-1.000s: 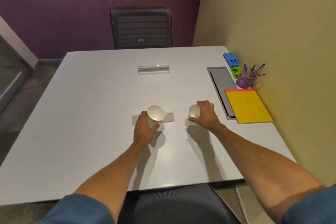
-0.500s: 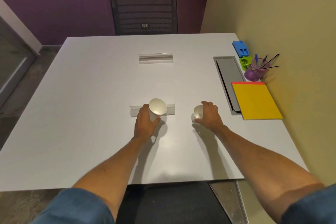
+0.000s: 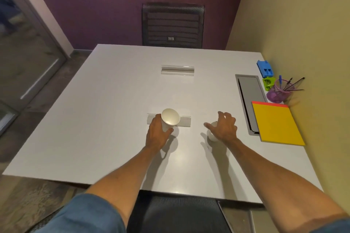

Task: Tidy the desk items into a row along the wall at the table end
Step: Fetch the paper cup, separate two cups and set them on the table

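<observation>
Two paper cups: left hand [image 3: 158, 134] wraps the left cup [image 3: 169, 120]; right hand [image 3: 224, 128] spread wide over the right cup [image 3: 212, 135] (mostly hidden). Two clear holders [image 3: 177, 70] on the worktop [image 3: 106, 111].

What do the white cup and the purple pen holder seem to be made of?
The white cup in the left hand looks like matte paper: thin rim, dull inside. The purple pen holder looks like see-through wire mesh or tinted plastic; too small to tell.
</observation>
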The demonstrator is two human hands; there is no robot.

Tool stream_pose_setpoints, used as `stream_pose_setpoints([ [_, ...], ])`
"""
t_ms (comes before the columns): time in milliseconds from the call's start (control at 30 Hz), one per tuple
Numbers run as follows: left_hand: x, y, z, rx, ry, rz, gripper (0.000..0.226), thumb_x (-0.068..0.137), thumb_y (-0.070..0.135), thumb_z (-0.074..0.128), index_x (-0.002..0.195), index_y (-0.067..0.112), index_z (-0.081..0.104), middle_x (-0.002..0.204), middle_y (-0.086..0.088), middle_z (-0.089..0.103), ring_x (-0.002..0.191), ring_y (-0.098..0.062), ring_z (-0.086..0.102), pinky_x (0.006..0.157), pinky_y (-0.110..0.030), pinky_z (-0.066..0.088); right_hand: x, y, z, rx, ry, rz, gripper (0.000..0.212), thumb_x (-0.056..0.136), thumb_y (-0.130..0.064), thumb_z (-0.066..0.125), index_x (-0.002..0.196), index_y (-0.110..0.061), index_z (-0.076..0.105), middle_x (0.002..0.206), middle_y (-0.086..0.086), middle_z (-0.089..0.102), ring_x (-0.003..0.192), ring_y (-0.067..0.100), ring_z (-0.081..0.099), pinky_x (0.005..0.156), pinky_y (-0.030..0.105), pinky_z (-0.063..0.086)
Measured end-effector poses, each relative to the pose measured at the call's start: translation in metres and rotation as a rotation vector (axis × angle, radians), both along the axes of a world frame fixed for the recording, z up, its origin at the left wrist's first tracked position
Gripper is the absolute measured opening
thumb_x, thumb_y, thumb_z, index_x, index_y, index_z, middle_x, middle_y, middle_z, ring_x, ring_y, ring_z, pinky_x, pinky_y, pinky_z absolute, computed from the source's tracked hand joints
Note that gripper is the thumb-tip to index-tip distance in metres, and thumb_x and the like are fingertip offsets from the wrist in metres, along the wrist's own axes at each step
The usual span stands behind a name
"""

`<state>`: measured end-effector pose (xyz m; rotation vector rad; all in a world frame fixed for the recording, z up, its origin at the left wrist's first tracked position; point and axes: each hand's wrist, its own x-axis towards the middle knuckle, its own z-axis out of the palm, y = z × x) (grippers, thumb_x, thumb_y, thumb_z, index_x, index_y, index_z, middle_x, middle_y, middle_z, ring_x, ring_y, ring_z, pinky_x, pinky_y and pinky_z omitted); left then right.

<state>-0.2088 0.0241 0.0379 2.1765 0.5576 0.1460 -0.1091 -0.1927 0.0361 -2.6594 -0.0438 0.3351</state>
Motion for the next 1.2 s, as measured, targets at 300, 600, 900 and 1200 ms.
stream_pose_setpoints([
  [300, -0.042, 0.041, 0.032, 0.004, -0.013, 0.101, 0.050, 0.080, 0.018, 0.075, 0.120, 0.007, 0.047, 0.120, -0.010, 0.056, 0.113, -0.030, 0.053, 0.090, -0.043, 0.048, -0.029, 0.111, 0.061, 0.257, 0.001, 0.233, 0.078, 0.082, -0.066, 0.057, 0.137, -0.012, 0.043, 0.141, 0.010, 0.043, 0.135, 0.028, 0.035, 0.106, 0.045, 0.037],
  [600, -0.117, 0.148, 0.066, 0.055, -0.001, 0.189, 0.054, 0.080, 0.022, 0.075, 0.124, 0.009, 0.046, 0.123, -0.010, 0.057, 0.114, -0.028, 0.055, 0.093, -0.043, 0.049, -0.109, 0.254, 0.095, 0.311, 0.082, 0.598, 0.088, 0.075, -0.068, 0.064, 0.143, -0.019, 0.039, 0.147, 0.006, 0.041, 0.133, 0.026, 0.044, 0.109, 0.046, 0.039],
  [900, -0.226, 0.306, 0.067, 0.039, 0.015, 0.253, 0.052, 0.075, 0.019, 0.081, 0.116, 0.010, 0.050, 0.116, -0.010, 0.062, 0.106, -0.026, 0.061, 0.081, -0.028, 0.050, -0.220, 0.426, 0.102, 0.293, 0.061, 0.771, 0.089, 0.069, -0.069, 0.068, 0.136, -0.014, 0.047, 0.138, 0.009, 0.050, 0.121, 0.028, 0.052, 0.099, 0.036, 0.047],
  [1200, -0.311, 0.432, 0.057, 0.050, 0.109, 0.311, 0.066, 0.077, 0.029, 0.079, 0.131, 0.014, 0.044, 0.129, -0.008, 0.056, 0.104, -0.019, 0.056, 0.078, -0.030, 0.048, -0.285, 0.553, 0.100, 0.236, 0.044, 0.843, 0.086, 0.070, -0.057, 0.076, 0.138, -0.017, 0.041, 0.140, 0.008, 0.045, 0.124, 0.026, 0.049, 0.100, 0.036, 0.044],
])
